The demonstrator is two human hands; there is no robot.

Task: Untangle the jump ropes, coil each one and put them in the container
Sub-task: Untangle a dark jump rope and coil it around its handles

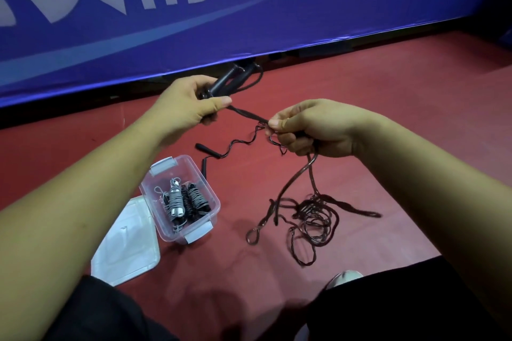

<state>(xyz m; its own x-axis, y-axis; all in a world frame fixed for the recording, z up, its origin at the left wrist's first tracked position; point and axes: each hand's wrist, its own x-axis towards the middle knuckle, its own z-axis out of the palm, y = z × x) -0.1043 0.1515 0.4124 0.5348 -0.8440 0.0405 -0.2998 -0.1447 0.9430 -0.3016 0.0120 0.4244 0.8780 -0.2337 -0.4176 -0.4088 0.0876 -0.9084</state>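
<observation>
My left hand (191, 99) is curled round a pair of black handles (224, 80), thumb laid along their near side, their far ends pointing up and away from me. My right hand (313, 127) is closed too: thumb and forefinger pinch the dark rope (246, 113), and the other fingers are folded over more of it in the palm. The rope runs taut in a short stretch between the two grips.

From under my right fist the rope drops in two strands to a loose tangle (313, 216) on the red floor (360, 77), below and a little right of that hand, with loops trailing toward me.

A thinner wavy cord (238, 144) leads from my right fingertips down and left to two small black handles (206, 148) lying on the floor below my left hand. I cannot tell whether I am holding that cord or whether it only passes there.

Just beyond those handles, nearer me and beneath my left forearm, stands the clear container (195, 167), open, with coiled ropes (182, 199) in grey and black inside. Its white lid (130, 246) lies flat beside it on my left.

A blue banner (194, 22) with white lettering stands past my hands. A shoe tip (343, 277) shows near my right knee.
</observation>
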